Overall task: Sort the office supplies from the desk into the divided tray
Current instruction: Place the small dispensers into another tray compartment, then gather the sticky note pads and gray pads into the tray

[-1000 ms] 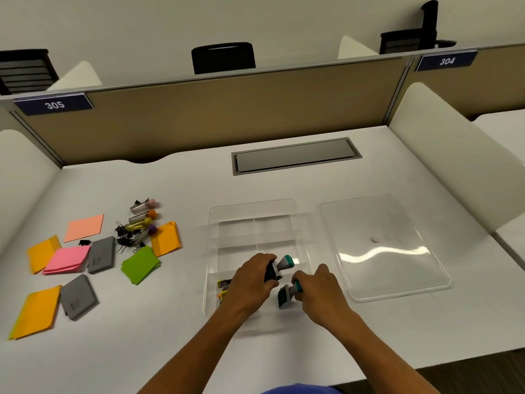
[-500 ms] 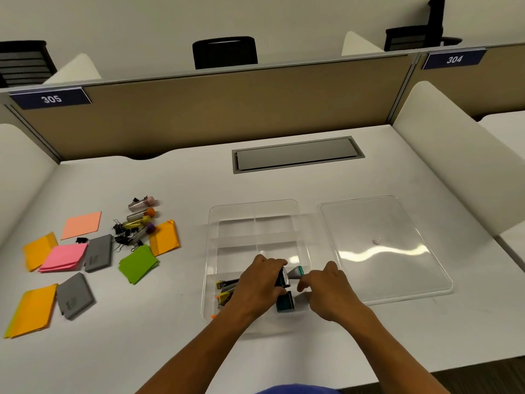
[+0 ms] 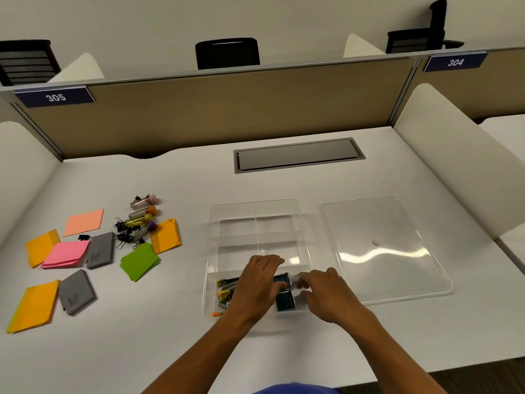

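Hands over the near compartment of the divided tray

Tray (image 3: 257,206) of clear plastic lies on the white bench (image 3: 199,183), with thin walls that split it into several compartments. The far compartments show only the bench through the bottom. The near compartment, which runs the whole width, holds small staplers with yellow and orange parts (image 3: 225,292) on its left side and two teal stamps (image 3: 285,301) on its right side, one behind the other. The clear lid (image 3: 383,251) lies flat just beside the tray on the right.

On the left part of the bench are sticky-note pads in orange, pink, salmon and green (image 3: 139,261), two grey flat cases (image 3: 76,291), a heap of black binder clips (image 3: 125,231) and some small tubes with coloured caps (image 3: 143,213), all well apart from the tray.

Left hand (image 3: 260,282) reaches into the near compartment, palm down, fingers bent, and rests on the farther teal stamp; whether it grips it I cannot tell. Right hand (image 3: 326,294) is at the right end of the same compartment, its fingers curled close to the stamps, and it seems to hold nothing, though the fingertips are blurred.
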A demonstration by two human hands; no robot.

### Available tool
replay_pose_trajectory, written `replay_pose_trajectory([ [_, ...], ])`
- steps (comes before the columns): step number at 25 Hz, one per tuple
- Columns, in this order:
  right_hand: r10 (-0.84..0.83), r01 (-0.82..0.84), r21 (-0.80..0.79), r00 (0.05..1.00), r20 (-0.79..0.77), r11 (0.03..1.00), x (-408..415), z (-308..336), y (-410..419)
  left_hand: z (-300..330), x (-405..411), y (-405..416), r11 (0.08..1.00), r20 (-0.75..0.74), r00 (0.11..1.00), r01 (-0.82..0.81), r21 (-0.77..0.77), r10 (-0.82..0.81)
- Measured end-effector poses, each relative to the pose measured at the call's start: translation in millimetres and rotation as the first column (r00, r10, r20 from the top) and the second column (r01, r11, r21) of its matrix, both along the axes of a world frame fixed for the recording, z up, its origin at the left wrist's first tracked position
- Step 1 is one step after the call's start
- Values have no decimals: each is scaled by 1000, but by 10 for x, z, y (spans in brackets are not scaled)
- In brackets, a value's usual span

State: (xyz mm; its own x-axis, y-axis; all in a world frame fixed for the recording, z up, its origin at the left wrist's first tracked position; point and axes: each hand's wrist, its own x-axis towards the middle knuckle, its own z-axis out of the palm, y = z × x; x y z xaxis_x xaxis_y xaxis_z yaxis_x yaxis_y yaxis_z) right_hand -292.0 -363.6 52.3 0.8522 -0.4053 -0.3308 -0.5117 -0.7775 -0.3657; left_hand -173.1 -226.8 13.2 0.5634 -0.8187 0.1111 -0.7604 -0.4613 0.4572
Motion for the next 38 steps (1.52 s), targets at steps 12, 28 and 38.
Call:
replay_pose_trajectory([
  [12, 58, -51, -64, 993, 103, 997, 383, 102, 161, 8, 164, 596, 932, 27, 950, -299, -204, 310],
  [28, 467, -477, 12, 866, 180, 879, 1651, 271, 1733, 1, 1049, 2429, 584, -139, 612, -788, -196, 778],
  [38, 457, -475, 87, 873, 169, 876, 2686, 240, 2584, -145, 1710, 3076, 376, -266, 367, -926, -16, 891],
])
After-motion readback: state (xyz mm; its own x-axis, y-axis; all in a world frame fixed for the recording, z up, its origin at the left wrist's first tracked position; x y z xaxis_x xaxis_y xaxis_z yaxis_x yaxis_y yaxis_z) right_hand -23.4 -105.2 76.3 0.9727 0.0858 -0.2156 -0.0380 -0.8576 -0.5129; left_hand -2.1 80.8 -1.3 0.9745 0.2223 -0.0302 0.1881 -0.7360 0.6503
